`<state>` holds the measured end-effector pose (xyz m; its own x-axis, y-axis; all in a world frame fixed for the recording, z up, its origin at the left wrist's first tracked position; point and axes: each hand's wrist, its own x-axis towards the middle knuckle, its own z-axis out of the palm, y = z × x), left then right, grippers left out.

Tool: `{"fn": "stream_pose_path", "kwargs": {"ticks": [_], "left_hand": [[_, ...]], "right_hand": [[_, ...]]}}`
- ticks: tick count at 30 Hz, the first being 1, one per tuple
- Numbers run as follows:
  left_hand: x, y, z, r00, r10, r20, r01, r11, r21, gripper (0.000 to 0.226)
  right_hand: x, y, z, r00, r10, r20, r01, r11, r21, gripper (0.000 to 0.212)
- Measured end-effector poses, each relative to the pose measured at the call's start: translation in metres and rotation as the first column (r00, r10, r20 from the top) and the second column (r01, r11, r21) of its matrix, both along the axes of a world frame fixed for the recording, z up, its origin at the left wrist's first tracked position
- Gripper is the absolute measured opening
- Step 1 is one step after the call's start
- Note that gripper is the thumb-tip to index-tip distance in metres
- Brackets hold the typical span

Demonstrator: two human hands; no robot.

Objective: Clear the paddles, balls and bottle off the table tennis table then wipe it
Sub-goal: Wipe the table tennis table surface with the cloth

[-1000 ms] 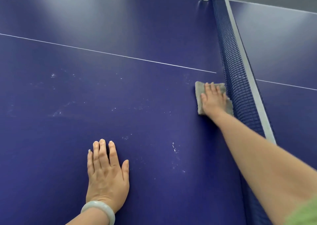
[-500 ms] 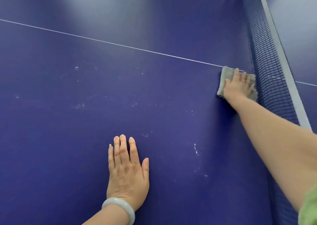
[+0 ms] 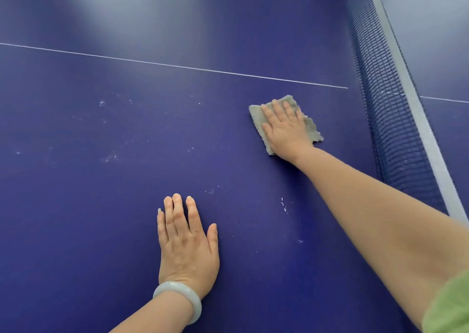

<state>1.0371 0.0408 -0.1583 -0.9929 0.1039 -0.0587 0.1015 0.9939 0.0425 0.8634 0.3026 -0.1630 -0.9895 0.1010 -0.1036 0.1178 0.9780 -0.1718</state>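
The dark blue table tennis table (image 3: 101,206) fills the view. My right hand (image 3: 285,129) presses flat, fingers straight, on a grey cloth (image 3: 311,129) just below the white centre line (image 3: 177,65), a short way left of the net. My left hand (image 3: 186,241) lies flat on the table nearer to me, fingers straight, a pale bangle on its wrist. No paddles, balls or bottle are in view.
The blue net (image 3: 390,119) with its white top band runs along the right side, from the top edge toward my right forearm. White specks and smears (image 3: 109,156) are scattered over the table left of the cloth and between my hands.
My right hand has slid the cloth away from the net, leftward and toward me. My left hand has stayed planted on the table.
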Motion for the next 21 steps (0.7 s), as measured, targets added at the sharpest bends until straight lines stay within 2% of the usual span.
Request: {"fn": "stream_pose_path", "kwargs": {"ticks": [2,4,6,7,9,11,13,14,15,17,19,21], "left_hand": [[0.001,0.0,0.0,1.0,0.006,0.011,-0.005,1.0,-0.004,0.074],[0.001,-0.001,0.0,1.0,0.007,0.021,-0.007,1.0,-0.009,0.075],[0.001,-0.001,0.0,1.0,0.001,0.031,-0.001,1.0,-0.02,0.075],[0.001,-0.001,0.0,1.0,-0.001,0.03,0.002,1.0,-0.022,0.074],[0.0,-0.002,-0.001,1.0,-0.003,0.009,0.003,1.0,-0.01,0.067],[0.001,-0.001,0.0,1.0,-0.003,0.013,0.002,1.0,0.004,0.067],[0.001,-0.001,0.001,0.999,-0.002,0.032,0.002,1.0,0.015,0.07],[0.001,-0.001,0.001,0.999,0.0,0.037,-0.001,1.0,0.021,0.07],[0.001,-0.001,0.001,0.999,0.002,0.04,-0.003,1.0,0.021,0.07],[0.001,-0.002,0.0,0.999,0.003,0.042,-0.003,1.0,0.003,0.071],[0.001,-0.001,0.0,0.999,0.005,0.039,-0.005,1.0,-0.002,0.071],[0.002,-0.001,0.0,0.999,0.006,0.043,-0.007,1.0,0.006,0.071]], "right_hand": [[0.024,0.046,0.002,0.952,-0.307,0.014,0.307,0.952,0.005,0.055],[0.05,0.066,0.003,0.845,-0.534,0.027,0.534,0.845,0.017,0.057],[0.066,0.042,0.003,0.774,-0.632,0.018,0.632,0.775,0.006,0.057],[0.071,0.017,0.003,0.776,-0.63,0.007,0.63,0.776,-0.001,0.057],[0.075,-0.042,0.0,0.881,-0.472,-0.025,0.472,0.881,-0.005,0.057],[0.083,-0.094,0.0,0.991,-0.131,-0.032,0.131,0.991,0.0,0.055],[0.095,-0.101,0.002,0.994,0.106,0.012,-0.106,0.994,-0.013,0.054],[0.102,-0.087,0.003,0.993,0.121,0.01,-0.121,0.993,-0.014,0.054],[0.11,-0.069,0.002,0.998,0.056,0.004,-0.056,0.998,-0.006,0.054],[0.134,-0.026,-0.001,0.973,-0.231,-0.009,0.231,0.973,0.02,0.055],[0.163,0.001,0.0,0.854,-0.52,0.006,0.519,0.854,0.039,0.056],[0.183,-0.015,-0.002,0.773,-0.634,0.002,0.634,0.772,0.045,0.057]]}}
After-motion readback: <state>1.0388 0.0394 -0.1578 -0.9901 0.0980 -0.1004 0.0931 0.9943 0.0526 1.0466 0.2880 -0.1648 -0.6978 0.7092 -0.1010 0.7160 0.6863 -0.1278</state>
